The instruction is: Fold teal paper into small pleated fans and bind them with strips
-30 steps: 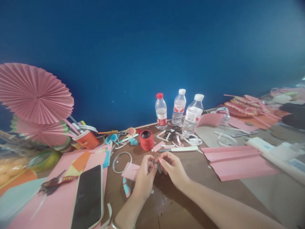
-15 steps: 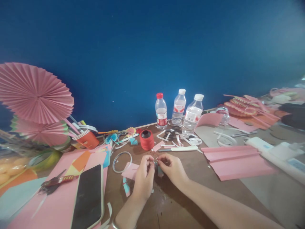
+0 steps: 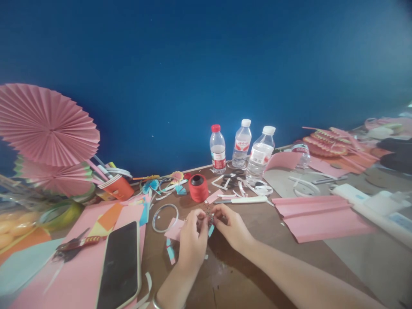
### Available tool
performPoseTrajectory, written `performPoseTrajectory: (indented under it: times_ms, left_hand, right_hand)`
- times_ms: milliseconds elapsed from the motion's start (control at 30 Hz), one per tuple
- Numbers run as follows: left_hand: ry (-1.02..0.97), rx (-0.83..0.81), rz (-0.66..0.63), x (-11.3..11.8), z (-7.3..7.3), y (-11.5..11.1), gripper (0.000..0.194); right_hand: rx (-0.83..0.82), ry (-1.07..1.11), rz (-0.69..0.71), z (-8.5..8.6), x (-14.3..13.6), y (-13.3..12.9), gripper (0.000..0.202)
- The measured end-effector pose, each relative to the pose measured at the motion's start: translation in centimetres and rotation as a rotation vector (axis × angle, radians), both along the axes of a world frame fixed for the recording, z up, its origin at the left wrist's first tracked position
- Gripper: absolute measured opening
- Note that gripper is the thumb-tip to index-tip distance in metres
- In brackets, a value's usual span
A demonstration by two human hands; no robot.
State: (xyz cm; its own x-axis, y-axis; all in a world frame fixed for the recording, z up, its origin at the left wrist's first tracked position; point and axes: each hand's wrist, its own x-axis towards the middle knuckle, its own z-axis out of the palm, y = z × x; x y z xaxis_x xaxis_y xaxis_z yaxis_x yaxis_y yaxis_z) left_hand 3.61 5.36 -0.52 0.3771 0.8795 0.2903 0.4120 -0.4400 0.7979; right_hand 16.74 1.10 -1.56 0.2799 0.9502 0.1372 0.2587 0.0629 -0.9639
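My left hand [image 3: 194,235] and my right hand [image 3: 233,228] meet low over the brown table, thumbs and fingers closed in pinches. Between the fingertips is a small light-blue paper piece [image 3: 211,231], mostly covered by the fingers; its exact folds cannot be made out. A pink paper scrap [image 3: 174,230] lies partly behind my left hand, with a blue-and-pink paper strip [image 3: 170,252] just below it. Beyond my fingertips stands a red spool of thread [image 3: 198,189]. A white-handled craft knife [image 3: 249,200] rests behind my right hand.
Three water bottles [image 3: 219,156] stand near the blue wall. On the left are a dark phone [image 3: 119,262], scissors [image 3: 75,244], an orange paper cup [image 3: 119,187] and pleated pink fans [image 3: 51,128]. A creased pink sheet [image 3: 318,216] lies on the right; a tape ring [image 3: 165,218] is left of centre.
The light-blue paper piece has turned between my fingers, and less of it shows below them. Both hands have stayed almost in place.
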Motion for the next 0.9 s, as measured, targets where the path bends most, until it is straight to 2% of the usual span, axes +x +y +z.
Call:
performPoseTrajectory:
  times_ms: [233, 500, 900]
  left_hand:
    - [-0.051, -0.120, -0.036, 0.07, -0.11, -0.07, 0.007]
    - [-0.090, -0.151, -0.013, 0.17, 0.01, 0.21, 0.007]
    - [-0.246, -0.293, -0.044, 0.40, -0.43, 0.60, 0.011]
  right_hand:
    - [0.006, 0.085, 0.088, -0.02, -0.12, -0.08, 0.023]
    - [0.026, -0.006, 0.060, -0.15, 0.06, -0.03, 0.016]
    - [0.034, -0.048, 0.031, -0.01, -0.05, -0.03, 0.013]
